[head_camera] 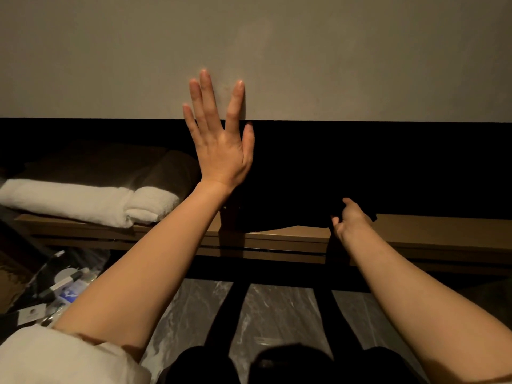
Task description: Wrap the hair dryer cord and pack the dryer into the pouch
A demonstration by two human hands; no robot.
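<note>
Wall (332, 51) fills the view beyond your raised left hand (220, 139), its 5 fingers spread and holding nothing. Below it runs a wooden shelf (415, 234), with folded white towels (83, 200) to its left. Your right hand (349, 220) pinches a dark pouch (277, 214) lying on that shelf; dryer not discernible.

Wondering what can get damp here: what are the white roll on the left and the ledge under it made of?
The white roll looks like terry cloth: fuzzy nap, soft folds. The ledge seems matte brown laminate or wood; smooth, flat, no grain visible in this dim light.
</note>
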